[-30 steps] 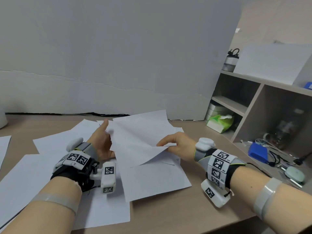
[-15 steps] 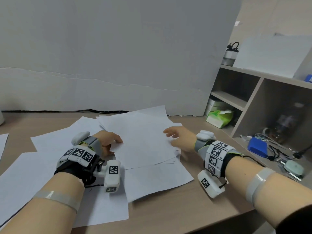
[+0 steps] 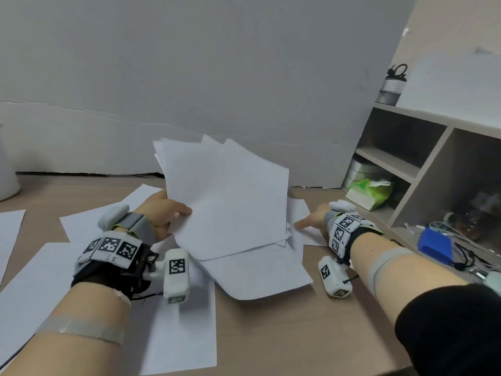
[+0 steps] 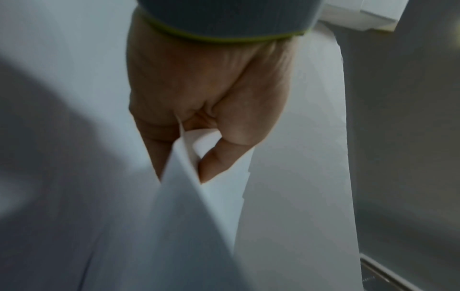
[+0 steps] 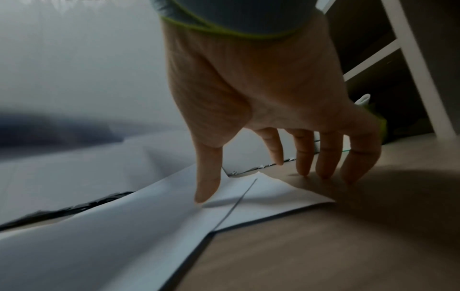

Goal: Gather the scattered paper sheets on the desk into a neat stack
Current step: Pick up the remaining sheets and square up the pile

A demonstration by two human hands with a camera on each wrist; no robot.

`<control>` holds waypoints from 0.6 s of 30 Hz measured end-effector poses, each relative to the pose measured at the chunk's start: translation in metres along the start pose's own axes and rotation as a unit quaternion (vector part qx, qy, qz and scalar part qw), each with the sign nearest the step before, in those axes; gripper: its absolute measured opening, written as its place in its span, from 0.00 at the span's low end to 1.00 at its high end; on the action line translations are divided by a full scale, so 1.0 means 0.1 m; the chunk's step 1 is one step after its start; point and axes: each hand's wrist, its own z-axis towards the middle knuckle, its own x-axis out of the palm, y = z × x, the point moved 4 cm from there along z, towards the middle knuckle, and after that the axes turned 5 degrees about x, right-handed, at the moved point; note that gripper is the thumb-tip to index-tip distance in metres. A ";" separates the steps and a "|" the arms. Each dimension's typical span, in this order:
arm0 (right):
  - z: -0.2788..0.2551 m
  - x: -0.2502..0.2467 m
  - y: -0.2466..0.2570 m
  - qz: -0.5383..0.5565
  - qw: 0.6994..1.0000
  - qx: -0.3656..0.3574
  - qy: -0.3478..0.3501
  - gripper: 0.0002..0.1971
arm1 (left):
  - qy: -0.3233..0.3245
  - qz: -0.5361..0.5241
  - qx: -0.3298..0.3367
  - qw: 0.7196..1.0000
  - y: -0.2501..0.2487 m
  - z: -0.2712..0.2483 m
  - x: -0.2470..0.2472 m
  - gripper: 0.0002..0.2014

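My left hand (image 3: 168,213) grips a bunch of white paper sheets (image 3: 227,196) by its left edge and holds it tilted up off the desk; the left wrist view shows thumb and fingers (image 4: 214,163) pinching the sheets (image 4: 179,206). Under it another sheet (image 3: 260,275) lies flat. My right hand (image 3: 311,221) is spread with straight fingers (image 5: 303,157), the fingertips touching the desk and the thumb over the corner of a flat sheet (image 5: 261,196). More sheets (image 3: 176,335) lie at the front left and one sheet (image 3: 89,221) behind my left wrist.
A grey partition (image 3: 217,77) closes the back of the wooden desk (image 3: 284,335). A shelf unit (image 3: 423,169) stands at the right with a green tissue pack (image 3: 368,191), a blue box (image 3: 433,244) and cables. A flask (image 3: 390,82) is on top.
The left hand has lifted the gathered sheets from lying on the desk to tilted upright. The right hand let go of them and moved right, down to the desk.
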 end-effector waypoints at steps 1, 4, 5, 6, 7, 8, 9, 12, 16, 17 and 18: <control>0.04 0.03 0.03 0.004 1.000 0.002 0.011 0.64 | -0.004 -0.016 0.010 1.000 -0.02 0.02 -0.05 0.23; -0.07 0.03 0.11 0.017 0.999 0.012 0.035 0.63 | -0.008 -0.062 0.045 0.997 -0.10 0.01 -0.12 0.22; -0.11 0.01 0.13 0.004 0.999 0.013 0.044 0.57 | -0.015 -0.073 0.058 0.996 -0.12 0.01 -0.14 0.21; -0.14 -0.02 0.12 -0.015 0.998 0.011 0.053 0.49 | -0.024 -0.083 0.070 0.994 -0.13 0.01 -0.16 0.21; -0.17 -0.04 0.13 -0.020 0.998 0.004 0.058 0.41 | -0.033 -0.093 0.080 0.992 -0.14 0.01 -0.17 0.22; -0.18 -0.06 0.14 -0.007 0.998 -0.020 0.053 0.34 | -0.042 -0.103 0.087 0.990 -0.15 0.01 -0.18 0.22; -0.19 -0.07 0.15 0.004 0.998 -0.033 0.049 0.32 | -0.049 -0.111 0.092 0.988 -0.15 0.01 -0.19 0.23; -0.15 -0.04 0.10 -0.009 0.997 0.014 0.073 0.46 | -0.057 -0.126 0.096 0.986 -0.15 0.01 -0.19 0.23; -0.08 -0.03 0.12 0.052 0.997 0.010 0.048 0.48 | -0.054 -0.131 0.094 0.985 -0.14 0.01 -0.18 0.23; -0.08 -0.03 0.11 0.036 0.999 0.012 0.021 0.51 | -0.054 -0.130 0.091 0.986 -0.13 0.02 -0.18 0.24; -0.09 -0.04 0.09 0.018 1.000 0.020 0.000 0.53 | -0.052 -0.129 0.089 0.986 -0.12 0.02 -0.18 0.24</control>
